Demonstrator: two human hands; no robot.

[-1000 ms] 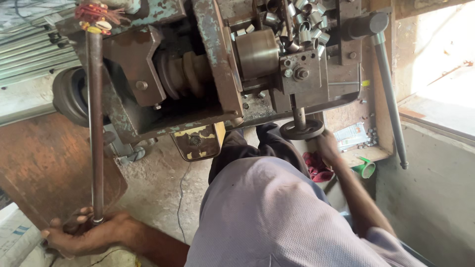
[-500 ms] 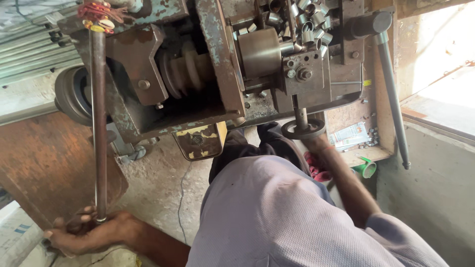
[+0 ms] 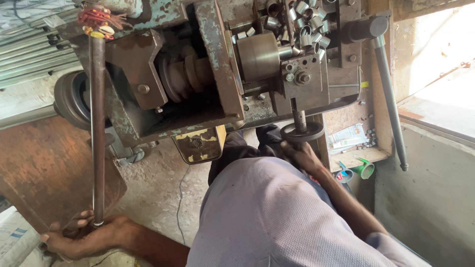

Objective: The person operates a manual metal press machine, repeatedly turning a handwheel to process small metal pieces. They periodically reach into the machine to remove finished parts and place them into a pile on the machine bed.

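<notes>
Left hand [image 3: 81, 237] closed around the near end of the long rusty steel lever rod [image 3: 97, 133], near left. Right hand [image 3: 299, 155] grips the small dark round handwheel [image 3: 302, 131] under the worn green lathe [image 3: 217, 64]. Small yellow label [image 3: 364, 84] far right; crumpled printed paper packet [image 3: 348, 137] on the wooden shelf [image 3: 354, 157].

Long rusty lever rod [image 3: 97, 128] hanging upright, small dark handwheel [image 3: 302, 132] under machine
</notes>
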